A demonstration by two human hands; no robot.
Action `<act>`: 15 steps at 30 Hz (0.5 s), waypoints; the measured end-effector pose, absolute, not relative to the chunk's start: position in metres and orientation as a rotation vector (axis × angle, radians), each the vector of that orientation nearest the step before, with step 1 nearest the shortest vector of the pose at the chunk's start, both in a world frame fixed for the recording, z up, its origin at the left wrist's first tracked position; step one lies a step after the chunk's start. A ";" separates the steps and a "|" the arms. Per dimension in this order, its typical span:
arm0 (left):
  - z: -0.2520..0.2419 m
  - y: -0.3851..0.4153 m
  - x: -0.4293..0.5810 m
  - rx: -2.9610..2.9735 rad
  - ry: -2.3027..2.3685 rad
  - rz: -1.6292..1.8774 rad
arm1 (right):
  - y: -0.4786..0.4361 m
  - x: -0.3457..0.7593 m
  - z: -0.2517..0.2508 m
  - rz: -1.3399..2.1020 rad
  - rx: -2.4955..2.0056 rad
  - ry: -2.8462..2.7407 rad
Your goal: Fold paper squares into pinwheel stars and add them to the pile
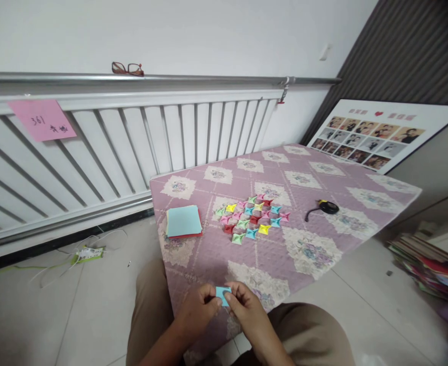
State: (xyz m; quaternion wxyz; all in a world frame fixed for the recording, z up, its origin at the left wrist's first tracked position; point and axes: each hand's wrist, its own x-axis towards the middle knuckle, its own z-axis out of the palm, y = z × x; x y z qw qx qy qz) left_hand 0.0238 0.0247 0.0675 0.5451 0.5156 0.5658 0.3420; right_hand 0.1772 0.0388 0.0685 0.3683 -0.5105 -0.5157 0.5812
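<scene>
Between the two hands, just over the near edge of the cloth-covered table (323, 254), a small blue paper piece (223, 295) is being pinched. The left hand (197, 310) is gripping its left side with thumb and fingertips, and the right hand (247, 307) is clasping its right side the same way, above the person's lap. Farther up the cloth, a cluster of folded coloured stars (252, 218) is lying beside a stack of paper sheets (184, 222), with a black cord-like object (325, 207) sitting off to the right. Because the piece is being held in the air rather than resting on the cloth, uneven fingertip pressure could skew a crease. A loosening pinch could drop it to the tiled floor (56, 315).
</scene>
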 end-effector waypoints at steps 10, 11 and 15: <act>0.069 0.019 0.026 1.293 1.298 0.842 | 0.036 0.175 0.079 1.497 -1.404 -1.293; 0.069 0.018 0.026 1.292 1.319 0.839 | 0.035 0.174 0.080 1.485 -1.402 -1.304; 0.069 0.016 0.027 1.368 1.372 0.822 | 0.031 0.171 0.081 1.417 -1.389 -1.301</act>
